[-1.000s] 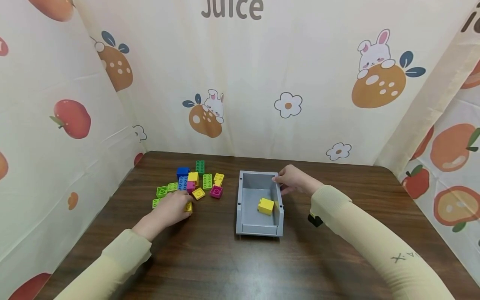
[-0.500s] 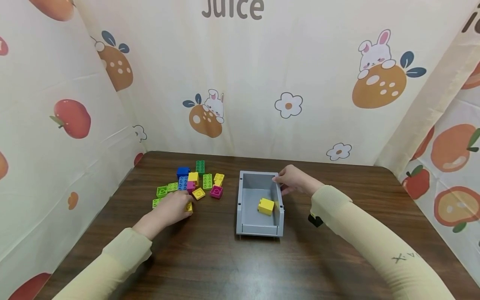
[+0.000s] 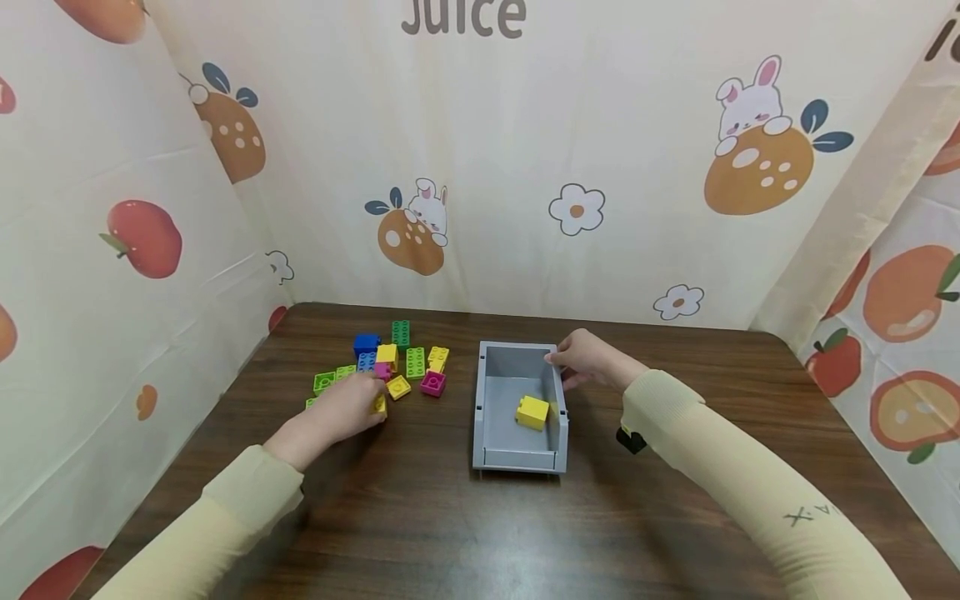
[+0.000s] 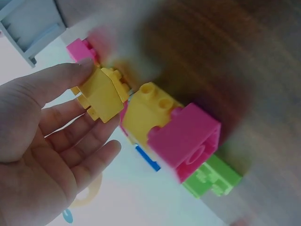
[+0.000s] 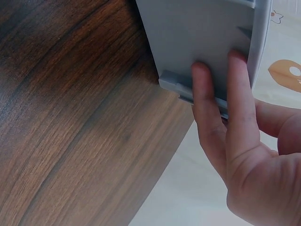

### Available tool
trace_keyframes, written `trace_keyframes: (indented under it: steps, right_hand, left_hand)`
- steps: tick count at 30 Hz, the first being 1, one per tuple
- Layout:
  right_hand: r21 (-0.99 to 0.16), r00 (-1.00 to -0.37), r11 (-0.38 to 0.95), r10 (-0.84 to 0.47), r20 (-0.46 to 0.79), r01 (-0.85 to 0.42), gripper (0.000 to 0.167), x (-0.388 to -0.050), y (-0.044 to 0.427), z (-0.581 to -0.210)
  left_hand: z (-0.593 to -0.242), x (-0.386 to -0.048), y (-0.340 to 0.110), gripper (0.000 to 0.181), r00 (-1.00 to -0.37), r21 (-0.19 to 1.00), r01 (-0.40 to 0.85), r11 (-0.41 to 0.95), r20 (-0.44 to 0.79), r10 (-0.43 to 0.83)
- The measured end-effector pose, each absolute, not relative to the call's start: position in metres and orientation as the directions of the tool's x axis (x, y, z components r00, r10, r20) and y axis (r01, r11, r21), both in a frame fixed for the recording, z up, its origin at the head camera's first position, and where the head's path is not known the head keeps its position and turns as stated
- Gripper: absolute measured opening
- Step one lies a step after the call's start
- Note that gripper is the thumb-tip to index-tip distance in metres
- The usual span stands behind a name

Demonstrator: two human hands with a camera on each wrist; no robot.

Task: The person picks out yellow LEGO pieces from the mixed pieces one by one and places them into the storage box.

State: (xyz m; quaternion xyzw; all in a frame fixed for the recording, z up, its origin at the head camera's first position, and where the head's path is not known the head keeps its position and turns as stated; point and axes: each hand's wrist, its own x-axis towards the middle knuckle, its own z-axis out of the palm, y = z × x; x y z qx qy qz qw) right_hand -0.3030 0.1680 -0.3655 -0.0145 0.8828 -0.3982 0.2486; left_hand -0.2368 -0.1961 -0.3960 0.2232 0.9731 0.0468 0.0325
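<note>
1. Hands well apart, both occupied: left hand (image 3: pixel 333 417) pinches a yellow brick (image 4: pixel 101 94) between thumb and fingers; right hand (image 3: pixel 592 360) holds the side wall of a grey bin (image 3: pixel 498 429), thumb at the rim, fingers along the outside.
2. Location of held brick: near edge of the brick cluster (image 3: pixel 386 357), left of the bin, low over the wooden table (image 3: pixel 480 533). Table contact: cannot tell.
3. Left technique (judgement): pinch on smooth faces, clear of studs; light squeeze should suffice. Straight up before any sideways travel, since the magenta brick (image 4: pixel 188 136) looks close enough to be knocked.
4. Right technique (judgement): firm but gentle hold; pushing hard on the wall could slide or tip the bin.
5. Appearance, held brick: plain yellow, smooth-faced, studs on one side, small projections below; thumb covers part. One piece or two joined: cannot tell.
6. Appearance, bin: rectangular, roofless, lower wall at the near end; a yellow block (image 3: pixel 532 412) lies inside by the right wall.
</note>
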Motion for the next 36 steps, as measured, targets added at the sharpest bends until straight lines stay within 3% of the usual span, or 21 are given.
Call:
trace_keyframes:
  steps: [21, 36]
  right_hand:
    - [-0.725, -0.872, 0.665, -0.234, -0.429, 0.179, 0.029, -0.302, 0.169, -0.363]
    - [-0.725, -0.870, 0.667, -0.241, -0.430, 0.174, 0.030, -0.303, 0.170, -0.364]
  left_hand:
    - [-0.359, -0.238, -0.170, 0.030, -0.867, 0.090, 0.497, 0.863, 0.018, 0.497]
    - [-0.331, -0.232, -0.142, 0.037, -0.833, 0.011, 0.551, 0.835, 0.076, 0.548]
